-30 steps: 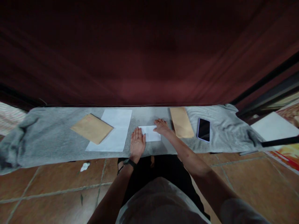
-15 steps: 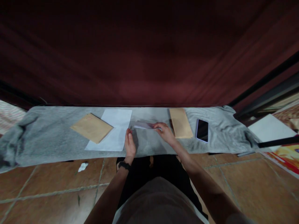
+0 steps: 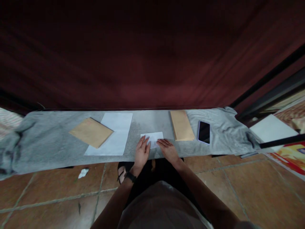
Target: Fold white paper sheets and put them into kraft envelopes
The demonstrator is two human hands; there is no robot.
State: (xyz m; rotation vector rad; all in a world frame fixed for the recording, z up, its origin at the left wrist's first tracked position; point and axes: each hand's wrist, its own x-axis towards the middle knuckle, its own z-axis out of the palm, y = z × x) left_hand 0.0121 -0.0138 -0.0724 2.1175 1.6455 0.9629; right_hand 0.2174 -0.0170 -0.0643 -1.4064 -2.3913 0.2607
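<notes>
While both hands rest at the near side of a small white paper (image 3: 155, 135), the paper lies flat on the cloth-covered counter (image 3: 52, 140), right in front of the person. The left hand (image 3: 142, 153) is open, palm down, its fingers stretched over the paper's left part. The right hand (image 3: 168, 151) is also open and palm down, its fingertips touching the near right corner; neither hand grips anything. A dark watch (image 3: 130, 176) circles the left wrist.

To the left, a larger white sheet (image 3: 121, 125) with a crease across it lies partly under a brown envelope (image 3: 91, 132), which is set at an angle. To the right of the small paper, apart from it, is a stack of brown envelopes (image 3: 182, 125), and just beside that a phone (image 3: 204, 132) with a dark screen and a pale purple edge. Below, a crumpled white scrap (image 3: 83, 173) lies on the tiled floor (image 3: 64, 187).
</notes>
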